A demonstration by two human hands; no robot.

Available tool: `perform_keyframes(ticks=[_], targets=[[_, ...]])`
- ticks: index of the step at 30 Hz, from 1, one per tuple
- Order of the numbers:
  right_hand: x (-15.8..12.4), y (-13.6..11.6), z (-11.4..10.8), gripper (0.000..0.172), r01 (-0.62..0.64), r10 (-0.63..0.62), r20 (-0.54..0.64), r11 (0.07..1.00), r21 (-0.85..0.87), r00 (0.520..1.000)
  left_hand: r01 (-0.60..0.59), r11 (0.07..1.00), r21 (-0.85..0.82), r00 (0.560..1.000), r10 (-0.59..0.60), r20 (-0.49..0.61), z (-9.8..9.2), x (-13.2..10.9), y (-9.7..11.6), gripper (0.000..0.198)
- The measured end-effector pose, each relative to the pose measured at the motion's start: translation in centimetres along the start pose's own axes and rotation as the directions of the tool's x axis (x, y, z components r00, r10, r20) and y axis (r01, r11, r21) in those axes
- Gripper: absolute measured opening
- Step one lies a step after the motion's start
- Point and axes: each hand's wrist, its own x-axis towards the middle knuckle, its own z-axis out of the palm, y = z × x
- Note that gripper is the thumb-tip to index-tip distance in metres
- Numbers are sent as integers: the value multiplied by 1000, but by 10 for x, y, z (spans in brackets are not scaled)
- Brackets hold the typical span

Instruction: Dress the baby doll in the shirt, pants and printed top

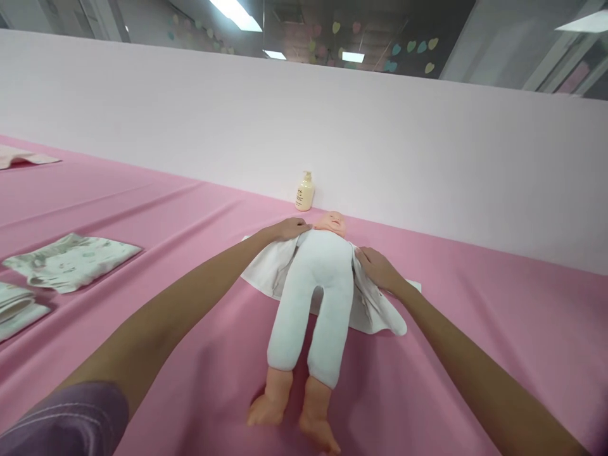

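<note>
Lengthwise, doll (319,278) head away (feet nearest)

The doll (316,297) hides the middle of the cloth (375,304) under it, and its arms cannot be seen. At nine o'clock, the folded stack (16,310) runs off the edge. The bottle (304,192) label is too small to read.

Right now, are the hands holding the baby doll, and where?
Not clearly gripping. The left hand rests at the doll's shoulder, the right hand on the white cloth beside its body. Whether the fingers pinch anything cannot be told.
</note>
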Motion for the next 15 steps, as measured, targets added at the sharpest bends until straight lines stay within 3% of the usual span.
perform_keyframes(ticks=[3, 7, 13, 15], targets=[[7, 1, 4, 38, 4, -2, -44, 999, 45, 999, 46, 996, -73, 999, -46, -8, 0, 4, -1, 52], [28, 3, 2, 30, -105, 116, -39, 972, 211, 993, 126, 988, -89, 992, -125, 21, -5, 10, 3, 52], [62, 1, -7, 39, -238, 214, 130, 949, 205, 968, 310, 948, 66, 942, -316, 114, -13, 25, 16, 62], [69, -2, -13, 45, -291, 246, 237, 941, 175, 940, 290, 949, 121, 935, -308, 178, -17, 27, 20, 65]])
